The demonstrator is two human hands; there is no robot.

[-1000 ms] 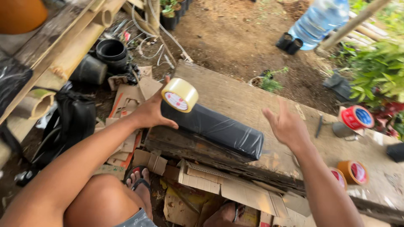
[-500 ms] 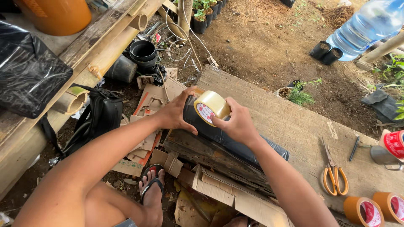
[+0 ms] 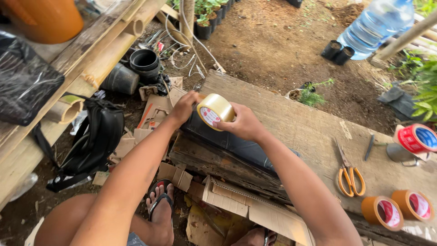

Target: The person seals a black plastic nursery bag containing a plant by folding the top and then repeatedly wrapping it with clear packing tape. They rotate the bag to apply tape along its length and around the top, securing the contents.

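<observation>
The right hand (image 3: 243, 124) has its fingers curled round a roll of clear tape (image 3: 215, 110), pinching it at the rim, and the left hand (image 3: 184, 106) sits just beside it with fingers pressed together on the near end of the long black-wrapped bundle (image 3: 227, 141) lying along the edge of the wooden counter (image 3: 309, 132). To do this cleanly, I'd say keep the bundle pinned flat and draw the tape taut so it lies without creases. The roll rests against the bundle's top, between both hands; orange-handled scissors (image 3: 349, 175) lie well apart.
</observation>
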